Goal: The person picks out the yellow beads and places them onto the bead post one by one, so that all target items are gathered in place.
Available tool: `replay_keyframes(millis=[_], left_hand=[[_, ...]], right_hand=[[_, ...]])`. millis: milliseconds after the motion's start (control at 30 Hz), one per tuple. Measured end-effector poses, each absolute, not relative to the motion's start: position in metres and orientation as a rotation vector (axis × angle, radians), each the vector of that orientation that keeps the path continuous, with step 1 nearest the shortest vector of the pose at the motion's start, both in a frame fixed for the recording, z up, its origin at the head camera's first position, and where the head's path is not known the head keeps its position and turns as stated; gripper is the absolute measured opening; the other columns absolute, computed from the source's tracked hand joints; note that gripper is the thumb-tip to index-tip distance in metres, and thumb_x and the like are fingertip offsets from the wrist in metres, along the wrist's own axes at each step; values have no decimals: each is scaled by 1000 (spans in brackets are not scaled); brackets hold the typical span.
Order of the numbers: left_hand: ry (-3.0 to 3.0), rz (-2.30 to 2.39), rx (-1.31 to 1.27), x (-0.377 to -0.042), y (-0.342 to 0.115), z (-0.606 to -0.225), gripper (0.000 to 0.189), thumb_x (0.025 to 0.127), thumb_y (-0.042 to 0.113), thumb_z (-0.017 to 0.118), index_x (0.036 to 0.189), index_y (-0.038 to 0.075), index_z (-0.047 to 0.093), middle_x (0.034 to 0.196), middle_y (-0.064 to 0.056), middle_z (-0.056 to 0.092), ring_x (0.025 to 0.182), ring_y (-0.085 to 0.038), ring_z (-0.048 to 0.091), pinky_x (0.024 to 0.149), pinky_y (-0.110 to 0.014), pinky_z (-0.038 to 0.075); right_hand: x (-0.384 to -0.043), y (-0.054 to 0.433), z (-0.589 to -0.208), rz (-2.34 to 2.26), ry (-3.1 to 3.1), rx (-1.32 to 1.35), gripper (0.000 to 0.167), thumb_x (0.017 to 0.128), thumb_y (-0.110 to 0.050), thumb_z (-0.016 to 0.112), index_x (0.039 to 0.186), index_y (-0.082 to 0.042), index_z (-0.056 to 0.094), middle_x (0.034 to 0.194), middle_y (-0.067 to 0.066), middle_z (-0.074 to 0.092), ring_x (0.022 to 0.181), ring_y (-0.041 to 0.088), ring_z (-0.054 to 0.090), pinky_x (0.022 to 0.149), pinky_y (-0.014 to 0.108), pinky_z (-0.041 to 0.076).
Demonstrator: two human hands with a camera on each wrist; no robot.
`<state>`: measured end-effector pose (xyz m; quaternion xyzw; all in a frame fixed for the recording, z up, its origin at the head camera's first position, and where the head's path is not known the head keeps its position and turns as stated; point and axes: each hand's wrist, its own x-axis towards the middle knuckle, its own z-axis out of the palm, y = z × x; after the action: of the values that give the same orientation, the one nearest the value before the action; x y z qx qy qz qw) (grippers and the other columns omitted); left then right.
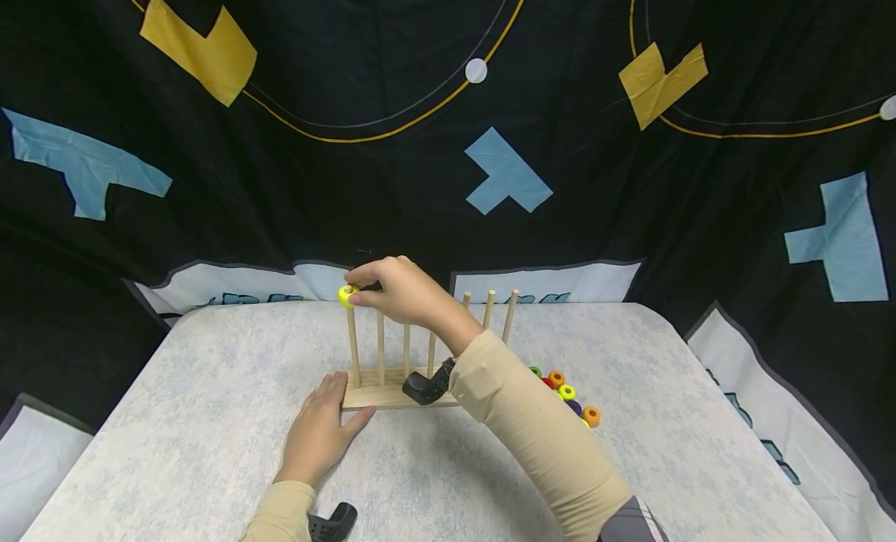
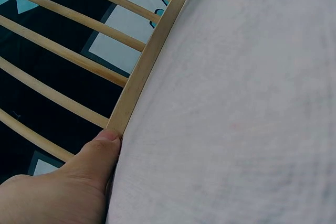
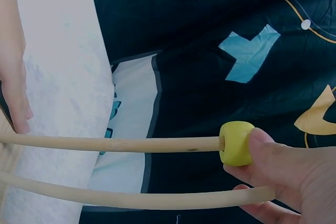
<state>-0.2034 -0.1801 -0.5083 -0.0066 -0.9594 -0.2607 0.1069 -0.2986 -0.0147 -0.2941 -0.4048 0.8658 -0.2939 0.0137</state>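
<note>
A wooden peg stand (image 1: 392, 400) with a row of upright pegs stands on the table. At the top of its leftmost peg (image 3: 157, 145), my right hand (image 1: 413, 293) pinches a yellow bead (image 3: 236, 144) between thumb and fingers. The peg's tip sits in the bead's hole. My left hand (image 1: 318, 429) holds the stand's left end, its thumb (image 2: 100, 153) against the front edge of the base. My right forearm hides part of the stand from the head camera.
To the right of the stand lies a group of loose beads, among them an orange bead (image 1: 591, 416), a yellow one (image 1: 566, 392) and a purple one (image 1: 574, 407); my sleeve partly covers them. Behind the pale table (image 1: 231, 386) hangs a black cloth (image 1: 392, 192).
</note>
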Motion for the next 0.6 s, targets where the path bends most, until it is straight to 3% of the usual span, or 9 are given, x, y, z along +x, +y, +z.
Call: replay_keyframes(millis=[200, 600], left_hand=[[-2832, -765, -15, -204, -180, -509, 85, 92, 50, 67, 149, -5, 37, 153, -27, 41, 145, -44, 34, 118, -62, 30], [-2823, -764, -12, -205, -180, -509, 84, 91, 49, 68, 149, -4, 38, 152, -26, 42, 144, -45, 36, 116, -64, 32]], right_hand=[[-299, -14, -296, -935, 2688, -1282, 34, 94, -19, 70, 126, -8, 68, 123, 4, 72, 116, 17, 68, 92, 16, 55], [-300, -10, -297, -919, 2749, -1281, 33, 95, -22, 69, 126, -11, 69, 122, 1, 72, 115, 10, 67, 99, 24, 55]])
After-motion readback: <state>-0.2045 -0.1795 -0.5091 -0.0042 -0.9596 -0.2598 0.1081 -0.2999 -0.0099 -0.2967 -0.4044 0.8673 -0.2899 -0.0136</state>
